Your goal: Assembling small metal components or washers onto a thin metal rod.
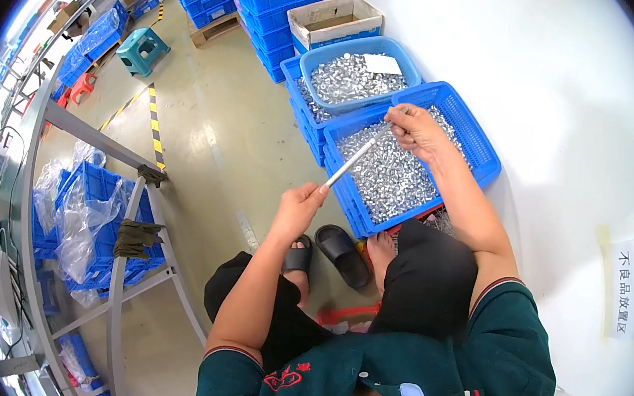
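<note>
My left hand is closed around the lower end of a thin, pale stick-like rod, which slants up to the right. Near the rod's far end, the fingers of my right hand are pinched together; a thin, see-through bit seems to lie between them and the rod, too small to make out. Beneath both the rod and my right hand is a blue plastic crate holding a heap of small shiny metal parts.
A lighter blue basin of similar parts, with a white card on top, stands beyond the crate. Farther back are an open cardboard box and stacked blue crates. A metal frame rack stands left; a white wall rises right.
</note>
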`<action>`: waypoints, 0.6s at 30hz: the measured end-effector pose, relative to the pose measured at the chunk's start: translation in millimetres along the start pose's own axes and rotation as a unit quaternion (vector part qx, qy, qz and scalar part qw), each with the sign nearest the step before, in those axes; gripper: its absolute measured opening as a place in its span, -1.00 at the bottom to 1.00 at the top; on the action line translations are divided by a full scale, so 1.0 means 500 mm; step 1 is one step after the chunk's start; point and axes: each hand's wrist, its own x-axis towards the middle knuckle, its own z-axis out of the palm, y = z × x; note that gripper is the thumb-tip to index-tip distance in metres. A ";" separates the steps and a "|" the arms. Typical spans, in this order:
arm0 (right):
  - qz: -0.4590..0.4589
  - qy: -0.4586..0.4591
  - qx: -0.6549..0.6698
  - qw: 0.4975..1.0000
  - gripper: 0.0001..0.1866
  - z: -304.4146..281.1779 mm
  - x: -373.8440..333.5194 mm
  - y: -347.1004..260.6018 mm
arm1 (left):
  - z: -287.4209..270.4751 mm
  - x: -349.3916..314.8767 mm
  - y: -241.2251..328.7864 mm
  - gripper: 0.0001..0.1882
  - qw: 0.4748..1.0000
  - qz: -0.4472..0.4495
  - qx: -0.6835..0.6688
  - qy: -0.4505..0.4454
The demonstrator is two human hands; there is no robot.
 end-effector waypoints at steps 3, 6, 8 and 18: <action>0.040 -0.030 0.017 0.999 -0.73 0.027 -0.002 0.031 | 0.009 0.006 0.000 -0.63 1.000 0.007 -0.012 0.015; 0.117 -0.085 -0.008 0.989 -0.74 0.033 -0.001 0.049 | 0.010 0.011 -0.007 -0.63 1.000 0.005 -0.017 0.019; 0.145 -0.112 0.028 0.983 -0.76 0.027 -0.004 0.040 | 0.007 0.014 -0.014 -0.64 0.999 -0.004 -0.037 0.031; 0.129 0.010 0.212 0.969 -0.77 -0.051 0.026 0.039 | -0.001 0.014 -0.012 -0.63 0.998 -0.015 -0.056 0.026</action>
